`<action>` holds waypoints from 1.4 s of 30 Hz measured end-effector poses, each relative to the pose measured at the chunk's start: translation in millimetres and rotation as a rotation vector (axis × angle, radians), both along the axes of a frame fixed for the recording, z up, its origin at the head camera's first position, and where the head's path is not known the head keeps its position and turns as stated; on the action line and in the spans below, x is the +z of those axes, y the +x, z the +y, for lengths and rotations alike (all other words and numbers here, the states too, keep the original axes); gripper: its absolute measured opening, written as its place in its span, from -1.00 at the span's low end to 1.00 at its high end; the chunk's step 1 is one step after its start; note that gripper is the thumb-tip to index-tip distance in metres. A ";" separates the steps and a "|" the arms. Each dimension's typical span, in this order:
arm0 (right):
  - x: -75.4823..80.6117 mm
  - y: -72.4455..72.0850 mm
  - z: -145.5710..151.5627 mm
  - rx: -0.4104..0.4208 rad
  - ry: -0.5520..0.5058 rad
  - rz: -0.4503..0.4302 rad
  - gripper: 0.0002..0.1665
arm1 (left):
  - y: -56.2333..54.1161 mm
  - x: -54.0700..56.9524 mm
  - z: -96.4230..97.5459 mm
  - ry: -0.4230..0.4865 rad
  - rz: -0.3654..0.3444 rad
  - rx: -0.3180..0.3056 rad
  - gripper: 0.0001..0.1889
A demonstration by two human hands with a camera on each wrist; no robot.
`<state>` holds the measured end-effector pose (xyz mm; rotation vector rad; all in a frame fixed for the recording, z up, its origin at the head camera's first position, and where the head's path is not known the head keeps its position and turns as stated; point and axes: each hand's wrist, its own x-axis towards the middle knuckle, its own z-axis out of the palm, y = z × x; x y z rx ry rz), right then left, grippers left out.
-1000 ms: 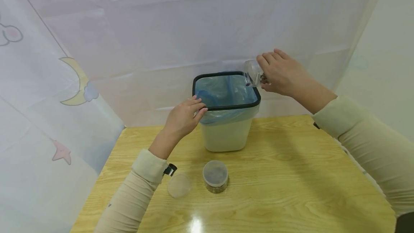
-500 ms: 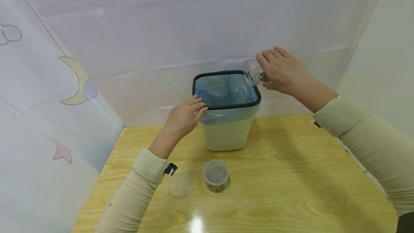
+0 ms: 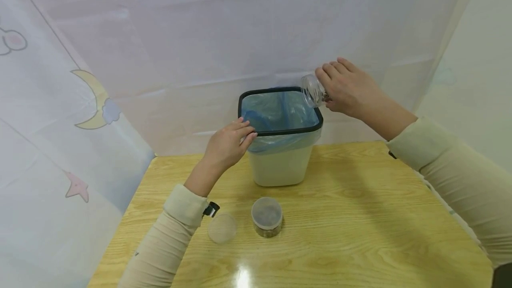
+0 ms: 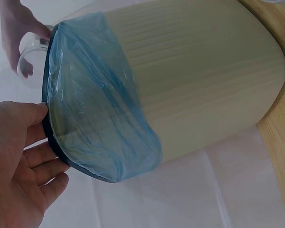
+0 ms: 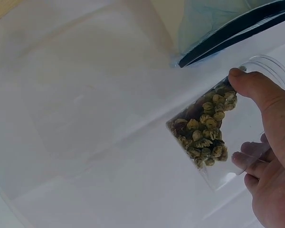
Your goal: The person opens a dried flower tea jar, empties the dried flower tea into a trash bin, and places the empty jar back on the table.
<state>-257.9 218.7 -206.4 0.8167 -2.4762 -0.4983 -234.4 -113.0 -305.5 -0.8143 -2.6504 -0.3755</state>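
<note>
My right hand [image 3: 347,87] grips a clear plastic jar [image 3: 312,91], thumb and fingers on opposite sides of it. The jar lies tipped on its side, its open mouth over the right rear corner of the trash bin [image 3: 280,163]. Inside, dried yellowish flower buds [image 5: 206,128] and some darker pieces are gathered toward the base in the right wrist view. My left hand [image 3: 229,143] holds the bin's black rim [image 4: 46,121] at the near left corner, thumb and fingers about the edge. A blue bag [image 4: 99,104] lines the bin and folds over its outside.
On the wooden table [image 3: 360,217], a lidded jar [image 3: 266,217] with dark contents stands in front of the bin. A loose round clear lid [image 3: 222,228] lies left of it. The bin stands near the pale sheet [image 3: 200,57] behind the table.
A small dark piece at the tipped jar's mouth one second ago no longer shows there. The jar stays tipped over the bin's corner, and my left hand stays at the rim.
</note>
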 end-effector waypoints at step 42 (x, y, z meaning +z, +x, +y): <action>4.9 3.1 -3.1 0.020 0.008 -0.001 0.13 | 1.7 2.1 -0.8 0.000 -0.018 -0.006 -0.61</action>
